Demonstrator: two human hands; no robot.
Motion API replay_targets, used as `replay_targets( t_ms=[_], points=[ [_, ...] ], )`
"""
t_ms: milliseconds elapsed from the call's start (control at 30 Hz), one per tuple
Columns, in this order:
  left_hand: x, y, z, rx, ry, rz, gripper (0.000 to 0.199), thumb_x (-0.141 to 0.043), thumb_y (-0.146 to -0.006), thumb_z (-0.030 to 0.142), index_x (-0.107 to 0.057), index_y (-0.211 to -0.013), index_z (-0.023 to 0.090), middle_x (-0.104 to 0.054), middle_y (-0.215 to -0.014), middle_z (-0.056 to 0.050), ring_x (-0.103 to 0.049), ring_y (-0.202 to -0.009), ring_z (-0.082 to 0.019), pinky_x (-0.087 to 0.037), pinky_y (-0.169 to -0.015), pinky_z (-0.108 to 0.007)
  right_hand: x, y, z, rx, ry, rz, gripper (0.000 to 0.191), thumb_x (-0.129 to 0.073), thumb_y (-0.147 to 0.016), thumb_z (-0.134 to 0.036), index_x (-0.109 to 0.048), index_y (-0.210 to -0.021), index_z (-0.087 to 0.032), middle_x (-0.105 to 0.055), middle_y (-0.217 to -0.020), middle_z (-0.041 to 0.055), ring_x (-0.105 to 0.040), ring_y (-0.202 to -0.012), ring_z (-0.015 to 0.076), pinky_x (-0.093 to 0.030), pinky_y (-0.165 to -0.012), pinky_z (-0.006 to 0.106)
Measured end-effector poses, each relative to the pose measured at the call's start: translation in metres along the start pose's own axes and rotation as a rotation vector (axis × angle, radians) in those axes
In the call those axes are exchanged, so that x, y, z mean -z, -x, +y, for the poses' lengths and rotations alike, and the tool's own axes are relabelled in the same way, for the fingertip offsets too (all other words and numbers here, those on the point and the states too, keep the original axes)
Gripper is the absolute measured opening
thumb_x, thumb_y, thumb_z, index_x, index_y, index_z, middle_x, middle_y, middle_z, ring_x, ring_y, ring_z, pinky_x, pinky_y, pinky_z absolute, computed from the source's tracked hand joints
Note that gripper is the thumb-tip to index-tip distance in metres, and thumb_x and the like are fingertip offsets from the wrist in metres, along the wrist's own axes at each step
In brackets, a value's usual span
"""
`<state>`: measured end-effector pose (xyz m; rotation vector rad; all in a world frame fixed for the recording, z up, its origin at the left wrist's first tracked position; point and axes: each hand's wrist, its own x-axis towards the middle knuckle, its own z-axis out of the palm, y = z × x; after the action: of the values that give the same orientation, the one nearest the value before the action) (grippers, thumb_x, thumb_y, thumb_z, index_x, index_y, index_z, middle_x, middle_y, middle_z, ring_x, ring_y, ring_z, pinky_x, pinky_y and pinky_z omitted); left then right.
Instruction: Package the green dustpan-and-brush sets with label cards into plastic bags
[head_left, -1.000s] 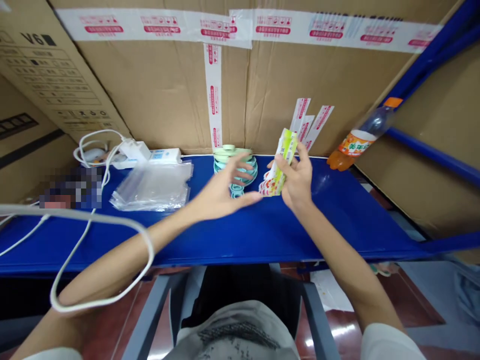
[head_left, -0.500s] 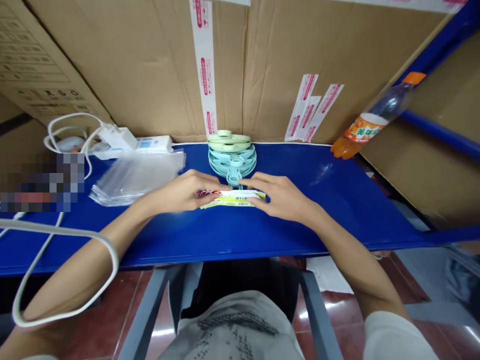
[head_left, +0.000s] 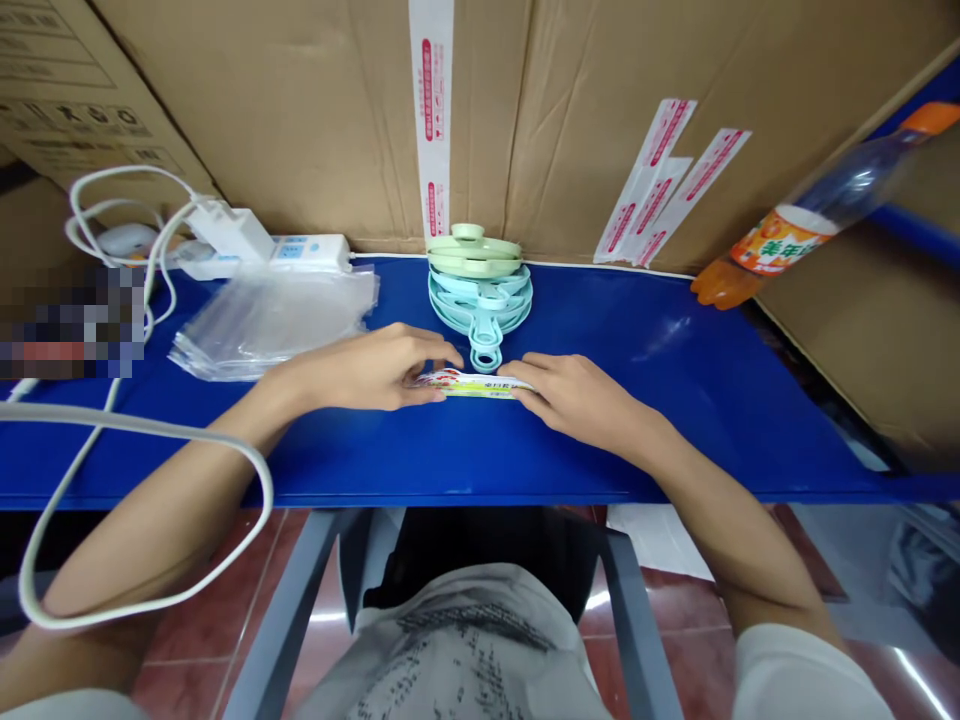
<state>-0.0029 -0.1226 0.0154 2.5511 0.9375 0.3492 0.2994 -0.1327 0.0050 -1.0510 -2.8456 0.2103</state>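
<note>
Item: printed packet [head_left: 480, 384], flat on blue shelf [head_left: 675, 420], just before stacked green scoops [head_left: 480, 300]. Left hand [head_left: 367, 368] pinches left end; right hand [head_left: 577, 398] pinches right end (fingers curled, closed on edges). Judged light, thin, flexible, slick film; best held by ends.

Bare forearms, short white sleeves [head_left: 810, 680], white shirt [head_left: 465, 650] with grey print; no rings or watch visible.

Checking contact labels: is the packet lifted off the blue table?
No. The packet lies flat on the blue table, with the left hand and right hand pressing on its two ends.
</note>
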Motion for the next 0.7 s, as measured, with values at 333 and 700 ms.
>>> replay_targets(
  t_ms=[333, 700],
  points=[
    [0.001, -0.006, -0.003, -0.139, 0.055, 0.048, 0.027, -0.063, -0.104, 0.02, -0.085, -0.12, 0.022, -0.084, -0.104, -0.007, -0.076, -0.082, -0.018, -0.056, -0.075, -0.025, -0.002, -0.002, 0.007, 0.011, -0.035, 0.053, 0.033, -0.05, -0.113, -0.023, -0.07, -0.139, -0.02, -0.079, -0.117, 0.0114, -0.074, -0.097, 0.0259, -0.05, -0.083, 0.034],
    [0.003, -0.006, -0.007, -0.151, 0.057, 0.064, 0.034, -0.063, -0.102, 0.016, -0.086, -0.125, 0.025, -0.087, -0.119, -0.007, -0.082, -0.093, -0.02, -0.059, -0.083, -0.027, -0.002, -0.001, 0.009, 0.033, -0.194, 0.114, 0.023, -0.054, -0.111, -0.022, -0.073, -0.122, -0.017, -0.08, -0.106, 0.0104, -0.07, -0.079, 0.0204, -0.048, -0.075, 0.03]
  ],
)
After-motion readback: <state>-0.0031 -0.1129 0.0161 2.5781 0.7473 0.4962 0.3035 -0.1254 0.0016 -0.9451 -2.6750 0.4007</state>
